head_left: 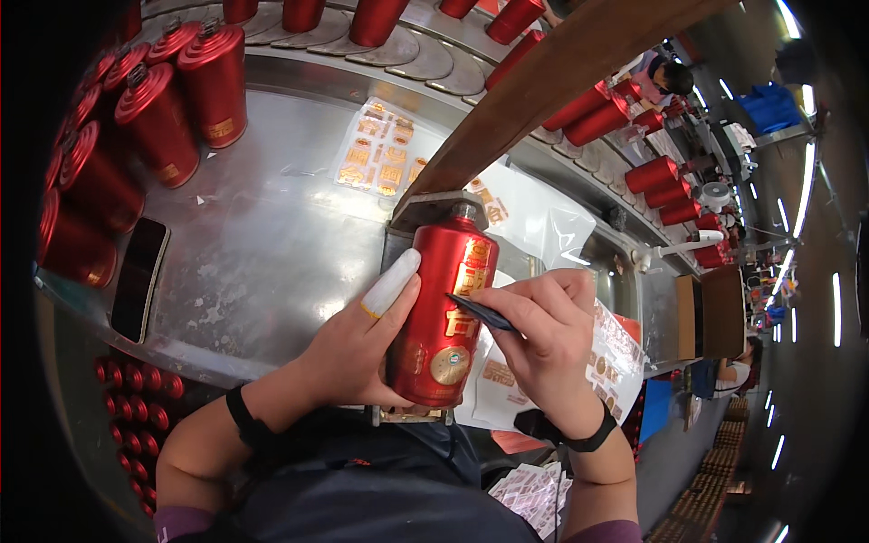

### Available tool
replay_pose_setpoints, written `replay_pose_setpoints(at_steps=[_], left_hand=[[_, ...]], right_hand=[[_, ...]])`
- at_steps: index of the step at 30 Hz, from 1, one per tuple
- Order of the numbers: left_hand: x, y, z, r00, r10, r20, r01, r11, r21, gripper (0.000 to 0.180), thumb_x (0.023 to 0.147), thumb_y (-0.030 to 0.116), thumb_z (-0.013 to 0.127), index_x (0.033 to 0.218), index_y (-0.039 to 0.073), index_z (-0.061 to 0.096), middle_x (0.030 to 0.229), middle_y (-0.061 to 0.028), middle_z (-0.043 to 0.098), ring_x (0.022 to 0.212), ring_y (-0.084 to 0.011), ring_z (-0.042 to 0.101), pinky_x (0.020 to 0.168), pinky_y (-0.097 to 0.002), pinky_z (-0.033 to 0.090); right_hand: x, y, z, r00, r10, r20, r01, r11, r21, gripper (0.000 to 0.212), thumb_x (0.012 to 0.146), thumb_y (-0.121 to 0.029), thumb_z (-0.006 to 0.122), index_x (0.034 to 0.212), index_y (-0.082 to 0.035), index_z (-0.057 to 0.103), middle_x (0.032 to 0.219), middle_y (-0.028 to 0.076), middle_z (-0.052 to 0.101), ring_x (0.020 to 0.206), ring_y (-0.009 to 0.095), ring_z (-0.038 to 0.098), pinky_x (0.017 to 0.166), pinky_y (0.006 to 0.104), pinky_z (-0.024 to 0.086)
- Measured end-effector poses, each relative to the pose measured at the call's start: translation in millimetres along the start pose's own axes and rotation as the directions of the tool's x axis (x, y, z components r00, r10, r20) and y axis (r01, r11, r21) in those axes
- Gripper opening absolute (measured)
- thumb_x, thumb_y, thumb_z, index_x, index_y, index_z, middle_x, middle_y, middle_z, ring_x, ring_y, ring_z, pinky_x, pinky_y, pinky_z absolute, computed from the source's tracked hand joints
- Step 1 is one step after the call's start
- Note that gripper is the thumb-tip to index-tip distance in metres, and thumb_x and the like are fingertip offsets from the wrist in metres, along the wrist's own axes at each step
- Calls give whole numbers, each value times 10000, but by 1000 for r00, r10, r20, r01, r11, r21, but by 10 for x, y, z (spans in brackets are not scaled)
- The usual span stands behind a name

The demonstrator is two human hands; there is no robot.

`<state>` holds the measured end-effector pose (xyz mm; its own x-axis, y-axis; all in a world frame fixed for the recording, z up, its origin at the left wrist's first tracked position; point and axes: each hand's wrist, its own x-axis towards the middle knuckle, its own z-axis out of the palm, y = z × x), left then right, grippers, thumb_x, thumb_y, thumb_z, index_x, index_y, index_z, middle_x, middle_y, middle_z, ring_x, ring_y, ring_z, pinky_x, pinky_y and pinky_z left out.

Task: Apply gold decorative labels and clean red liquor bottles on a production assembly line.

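A glossy red bottle with gold lettering and a round gold emblem leans in front of me, its clear neck pointing away. My left hand is wrapped round its left side and lower end; a white cover sits on one finger, with a yellow band at its base. In my right hand a thin dark flat tool is pinched, its tip touching the gold lettering on the bottle's front. Behind the bottle's neck is a metal bracket at the foot of a wooden post.
Several red bottles stand at the left, beside a dark phone. Gold sticker sheets lie on the metal table. A plate conveyor carrying red bottles curves behind. The brown wooden post slants across. Other people work at the right.
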<state>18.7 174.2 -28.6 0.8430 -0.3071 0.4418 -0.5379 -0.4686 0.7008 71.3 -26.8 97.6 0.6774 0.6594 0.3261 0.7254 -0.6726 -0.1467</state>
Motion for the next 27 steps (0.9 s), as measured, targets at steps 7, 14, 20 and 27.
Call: replay_pose_setpoints(at_steps=[7, 14, 20, 27], left_hand=[[-3, -31, 8, 998, 11, -55, -10, 1000, 24, 1186, 567, 522, 848, 1450, -62, 312, 1495, -272, 325, 1280, -417, 468, 1043, -429, 432], [12, -36, -10, 995, 46, -86, -45, 999, 14, 1137, 574, 526, 844, 1416, -71, 367, 1484, -284, 333, 1290, -414, 460, 1062, -440, 422], [13, -41, -34, 997, 27, -72, -28, 1000, -8, 1123, 580, 499, 847, 1420, -69, 363, 1486, -279, 332, 1312, -414, 436, 1079, -448, 405], [2, -68, -20, 999, 12, -52, -14, 1000, -25, 1158, 564, 472, 869, 1442, -58, 329, 1495, -275, 321, 1308, -417, 437, 1076, -433, 408]], right_hand=[[-89, 77, 39, 986, -162, 30, 164, 985, -48, 412, 634, -52, 740, 1033, -157, 742, 893, -36, 682, 773, 172, 514, 779, 323, 358], [32, 372, 21, 994, -11, 113, -8, 986, 168, 270, 704, -96, 777, 965, -155, 741, 745, -3, 567, 752, 212, 465, 741, 331, 365], [322, 487, 24, 992, 119, -46, -122, 989, -85, 232, 719, -86, 768, 941, -149, 738, 725, 8, 556, 734, 216, 457, 683, 337, 347], [87, 19, 32, 957, -276, 87, 251, 943, 220, 234, 737, -53, 720, 931, -176, 765, 780, -54, 636, 714, 159, 464, 711, 307, 352]])
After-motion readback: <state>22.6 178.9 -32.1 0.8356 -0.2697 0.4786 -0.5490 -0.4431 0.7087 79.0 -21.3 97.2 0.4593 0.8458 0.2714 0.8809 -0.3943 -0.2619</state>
